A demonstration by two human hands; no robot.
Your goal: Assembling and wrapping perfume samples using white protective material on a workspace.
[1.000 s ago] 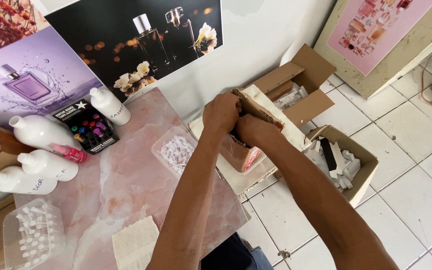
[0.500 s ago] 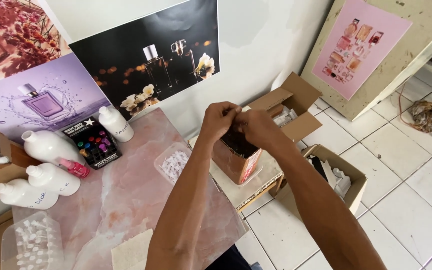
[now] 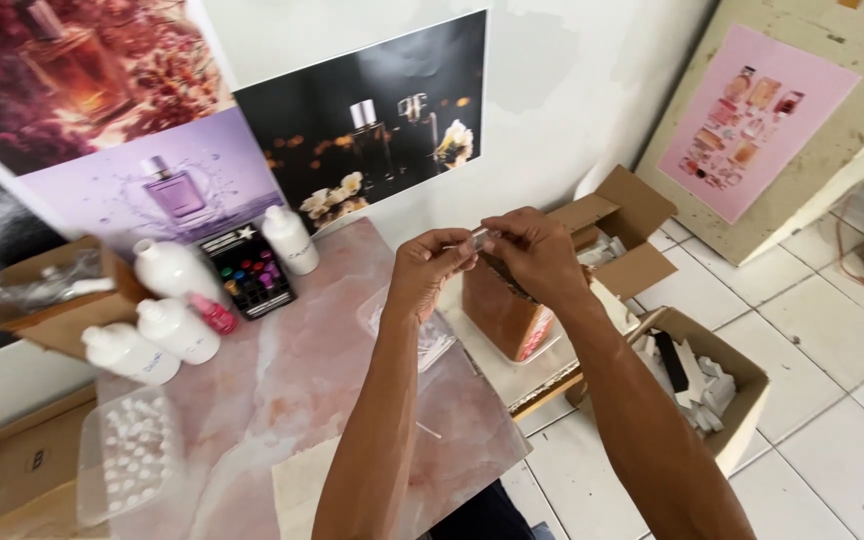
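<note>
Head view: at frame centre I see my left hand and right hand raised together, fingertips of both pinched on a small clear vial, probably for a steady grip, above the marbled table.

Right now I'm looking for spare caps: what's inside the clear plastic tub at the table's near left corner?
The clear plastic tub holds many small white pieces, packed close. Its cloudy lid blurs them, so their exact kind and anything beneath them stays hidden.

hands: left + right pinch small clear vial | above pink marble table
</note>
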